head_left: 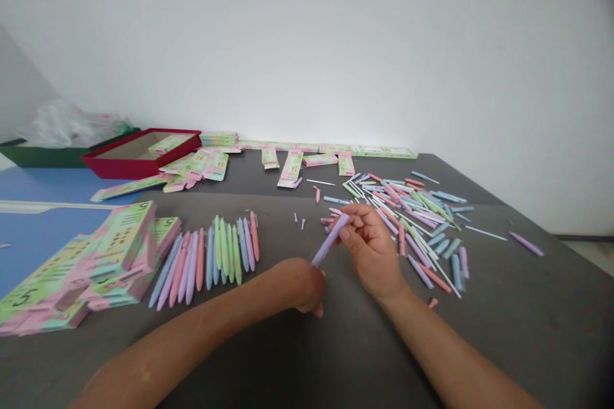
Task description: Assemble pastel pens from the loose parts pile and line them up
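My right hand [371, 249] pinches the upper end of a purple pen [330, 240], held at a slant over the grey table [527, 319]. My left hand [302, 284] is curled shut around the pen's lower end, knuckles up, fingers mostly hidden. Just right of my right hand lies a loose heap of pastel pen parts [412, 217]: barrels, caps and thin white refills. To the left, a row of assembled pens [211, 259] in pink, purple, blue and green lies side by side.
Stacks of flat green-and-pink cartons [91, 255] sit at the left. More cartons [292, 166] line the back edge by the white wall. A red tray [139, 153] stands at the back left, next to a blue surface [43, 217]. One purple pen [526, 243] lies apart at the right.
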The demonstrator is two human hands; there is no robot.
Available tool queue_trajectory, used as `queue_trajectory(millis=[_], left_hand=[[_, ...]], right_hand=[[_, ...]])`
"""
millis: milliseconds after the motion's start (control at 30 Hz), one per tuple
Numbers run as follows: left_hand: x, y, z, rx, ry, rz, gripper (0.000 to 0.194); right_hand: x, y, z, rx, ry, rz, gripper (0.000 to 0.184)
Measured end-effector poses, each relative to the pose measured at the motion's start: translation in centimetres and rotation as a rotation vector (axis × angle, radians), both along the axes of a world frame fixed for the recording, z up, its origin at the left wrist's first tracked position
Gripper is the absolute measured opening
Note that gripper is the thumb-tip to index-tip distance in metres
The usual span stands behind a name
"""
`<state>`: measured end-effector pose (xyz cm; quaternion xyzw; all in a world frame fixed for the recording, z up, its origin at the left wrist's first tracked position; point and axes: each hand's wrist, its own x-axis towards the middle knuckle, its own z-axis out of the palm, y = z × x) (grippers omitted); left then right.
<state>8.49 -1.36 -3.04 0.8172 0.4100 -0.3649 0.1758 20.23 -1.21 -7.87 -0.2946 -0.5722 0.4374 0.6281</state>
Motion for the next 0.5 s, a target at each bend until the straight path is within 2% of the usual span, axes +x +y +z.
queue_trajectory(millis=[167, 300, 500], left_hand=[[0.3, -0.2, -0.2, 0.008, 0.013, 0.021, 0.065], [0.5, -0.2, -0.4, 0.0, 0.02, 0.016, 0.077], [0.3, -0.4, 0.0, 0.013, -0.005, 0.014, 0.078]], right_hand=[[0.1, 0.2, -0.1, -0.022, 0.006, 0.074, 0.029], [1.5, 1.7, -0.4, -0.007, 0.057, -0.037, 0.029], [2.2, 2.7, -0.7, -0.013, 0.021, -0.11, 0.031]])
